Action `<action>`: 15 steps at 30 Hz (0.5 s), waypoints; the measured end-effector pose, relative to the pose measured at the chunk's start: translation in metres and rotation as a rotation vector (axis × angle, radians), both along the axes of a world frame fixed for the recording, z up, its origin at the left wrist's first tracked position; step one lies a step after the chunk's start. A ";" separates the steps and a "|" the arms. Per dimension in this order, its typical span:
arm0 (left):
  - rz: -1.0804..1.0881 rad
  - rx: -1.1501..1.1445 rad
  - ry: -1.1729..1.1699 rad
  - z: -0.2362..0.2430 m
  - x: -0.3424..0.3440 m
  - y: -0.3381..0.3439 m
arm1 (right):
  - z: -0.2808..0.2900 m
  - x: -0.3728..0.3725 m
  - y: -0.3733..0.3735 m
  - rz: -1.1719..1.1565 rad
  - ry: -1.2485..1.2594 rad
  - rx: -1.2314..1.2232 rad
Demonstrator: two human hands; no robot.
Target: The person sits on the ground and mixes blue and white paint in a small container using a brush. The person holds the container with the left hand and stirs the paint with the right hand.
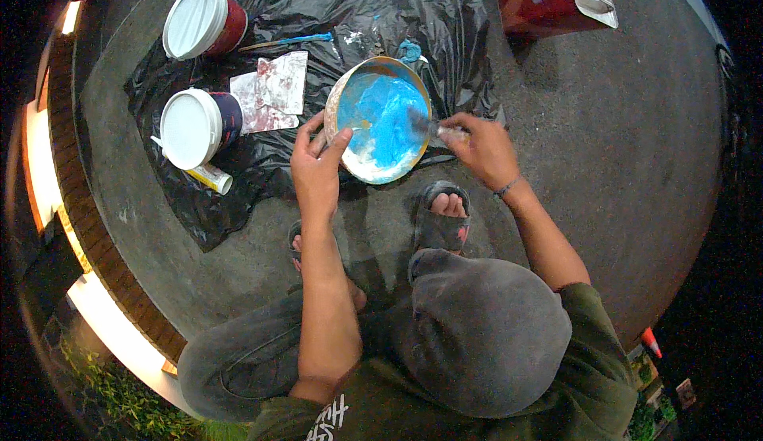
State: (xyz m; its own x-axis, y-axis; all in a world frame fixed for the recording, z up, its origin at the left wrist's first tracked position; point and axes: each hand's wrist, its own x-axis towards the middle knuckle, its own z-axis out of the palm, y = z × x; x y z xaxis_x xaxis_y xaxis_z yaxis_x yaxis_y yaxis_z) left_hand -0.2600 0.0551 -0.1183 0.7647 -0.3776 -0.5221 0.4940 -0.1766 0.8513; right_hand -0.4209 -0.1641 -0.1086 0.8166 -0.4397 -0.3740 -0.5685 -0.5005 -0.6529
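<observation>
My left hand (316, 167) grips the near-left rim of a round, shallow tub (333, 95), thumb over the edge and fingers outside. The tub is tilted towards me, and bright blue paste (387, 115) streaked with white coats its inside. My right hand (486, 151) is closed on the pale handle of a scraper (419, 123). The scraper's dark blade reaches over the right rim into the paste; motion blurs it, so its exact shape is unclear.
Black plastic sheeting (274, 3) lies on the ground. At left stand a red bucket (230, 26) and a dark bucket (228, 116), both white-lidded, beside stained paper (274, 91), a yellow-and-white tube (211, 178) and a blue-tipped stick (290, 41). A red can (536, 0) stands far right.
</observation>
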 end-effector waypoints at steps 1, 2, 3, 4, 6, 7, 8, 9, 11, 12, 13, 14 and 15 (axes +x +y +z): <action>0.009 0.002 0.004 0.000 0.000 0.000 | -0.001 -0.001 -0.001 0.081 0.029 0.014; 0.017 0.003 0.007 0.000 0.000 0.000 | -0.002 -0.001 -0.001 0.028 -0.024 0.065; 0.026 0.006 0.015 0.000 -0.001 0.000 | -0.004 -0.002 0.000 -0.025 -0.074 0.116; 0.019 0.008 0.012 0.001 -0.002 -0.001 | -0.005 -0.003 0.001 -0.078 -0.123 0.167; 0.004 0.010 0.000 0.004 0.000 -0.001 | -0.001 -0.002 0.005 -0.087 -0.014 0.043; 0.001 0.002 -0.008 0.003 0.000 -0.001 | 0.001 -0.001 0.006 -0.092 0.037 -0.020; -0.003 -0.007 -0.015 -0.001 -0.001 0.000 | -0.008 -0.007 0.005 -0.004 0.025 0.024; -0.005 -0.008 -0.020 -0.001 -0.002 0.000 | -0.009 -0.008 0.006 -0.063 -0.004 0.066; -0.013 -0.005 -0.015 -0.001 -0.001 0.002 | -0.008 -0.008 0.008 -0.182 -0.060 0.149; -0.018 -0.010 -0.014 0.001 0.000 0.000 | -0.003 -0.004 0.008 -0.241 -0.033 0.026; -0.015 -0.007 -0.019 0.000 0.000 0.000 | -0.004 -0.006 0.007 -0.160 -0.013 0.060; -0.012 -0.003 -0.023 -0.002 -0.001 0.001 | -0.007 -0.008 0.005 -0.079 0.007 0.094; -0.008 0.005 -0.027 -0.001 -0.001 0.001 | -0.007 -0.009 0.006 0.003 0.028 0.133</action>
State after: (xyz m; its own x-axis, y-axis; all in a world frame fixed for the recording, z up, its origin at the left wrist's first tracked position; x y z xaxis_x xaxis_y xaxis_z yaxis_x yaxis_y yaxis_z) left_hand -0.2613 0.0561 -0.1192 0.7754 -0.3810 -0.5037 0.4698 -0.1849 0.8632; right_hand -0.4301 -0.1579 -0.1160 0.8060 -0.3824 -0.4519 -0.5865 -0.4118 -0.6975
